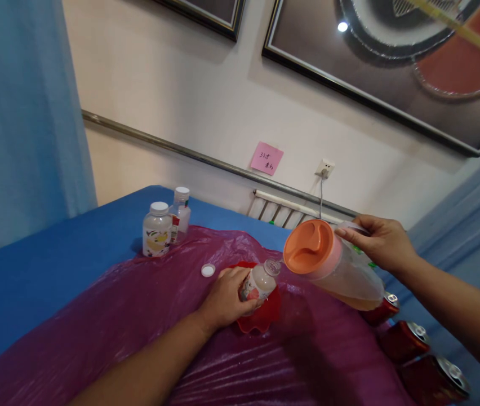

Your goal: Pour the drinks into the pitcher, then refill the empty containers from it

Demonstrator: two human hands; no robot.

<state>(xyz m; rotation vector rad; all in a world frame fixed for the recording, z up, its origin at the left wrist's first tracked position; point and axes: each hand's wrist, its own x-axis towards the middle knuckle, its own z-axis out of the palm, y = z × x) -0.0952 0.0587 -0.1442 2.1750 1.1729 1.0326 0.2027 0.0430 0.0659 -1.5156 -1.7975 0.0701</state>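
My left hand point(228, 296) is wrapped round a small clear bottle point(261, 282) with a fruit label. The bottle is uncapped and leans to the right, above a red scalloped dish point(261, 320). My right hand point(381, 242) grips the handle of a clear pitcher point(350, 279) with an orange lid point(309, 247). The pitcher is tilted left and holds a cloudy, pale brown liquid. Its lid is close to the bottle's mouth; whether liquid is flowing is too small to tell. A white cap point(208, 270) lies left of the dish.
Two capped bottles point(158, 232) point(182, 211) stand at the back left. Several red cans point(404, 341) line the right side. Purple plastic sheeting point(138, 316) covers part of the blue table surface point(75, 276). Behind are a wall rail point(172, 146) and a plugged-in socket point(324, 168).
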